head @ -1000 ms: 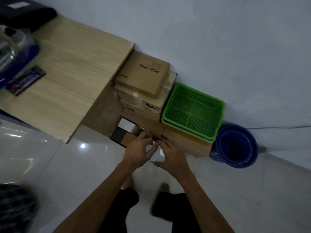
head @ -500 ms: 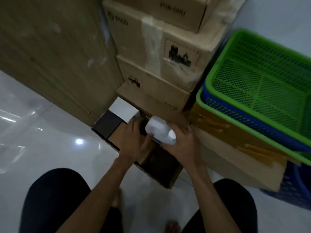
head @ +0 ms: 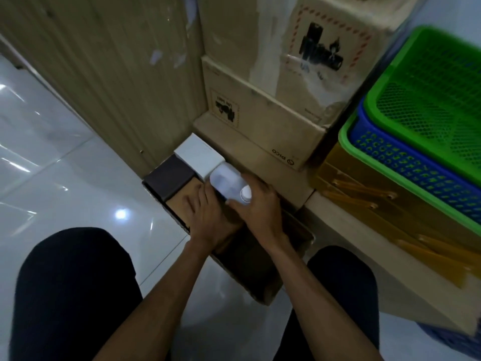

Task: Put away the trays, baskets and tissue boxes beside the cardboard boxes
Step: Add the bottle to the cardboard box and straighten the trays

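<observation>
Right hand curled round white bottle at its cap, left hand flat, fingers straight, inside low open box

The green basket was cut off by the right edge, and its upper rim was smeared by motion blur. Most of the blue basket nested under it was hidden; only one wall was shown. A second blue basket in the lower right corner was cropped by the frame and partly covered by a long cardboard box. The stacked cardboard boxes were cut off at the top edge. The cap end of the white bottle was wrapped by the right hand, by which the thumb side of the left hand was also covered. The inside of the open shallow box was too dark for contents to be told.
</observation>
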